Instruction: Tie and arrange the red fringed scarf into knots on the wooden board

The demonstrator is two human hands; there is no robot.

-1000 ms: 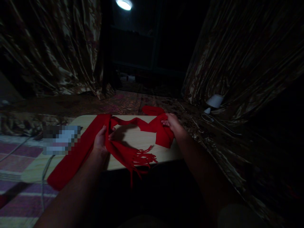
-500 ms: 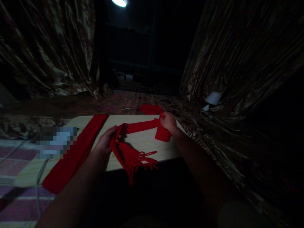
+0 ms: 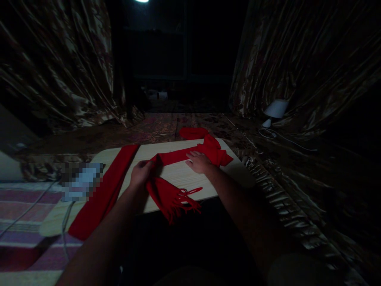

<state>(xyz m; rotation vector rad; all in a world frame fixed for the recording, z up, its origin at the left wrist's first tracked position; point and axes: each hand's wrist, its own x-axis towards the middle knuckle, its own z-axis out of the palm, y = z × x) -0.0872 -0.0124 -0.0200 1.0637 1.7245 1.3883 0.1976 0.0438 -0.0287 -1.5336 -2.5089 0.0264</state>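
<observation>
Left hand (image 3: pixel 142 171), red scarf (image 3: pixel 172 157) in grasp

Matt red cloth scarf (image 3: pixel 171 159), smooth pale wooden tabletop (image 3: pixel 175 174) with visible grain, glossy fabric curtains (image 3: pixel 77 71).

All is dim beneath one glaring white light (image 3: pixel 141 0)

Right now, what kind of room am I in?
Probably a room in a home, dimly lit: patterned curtains hang on both sides, a small lamp stands off to the right, and a striped cloth is spread at the left.
</observation>
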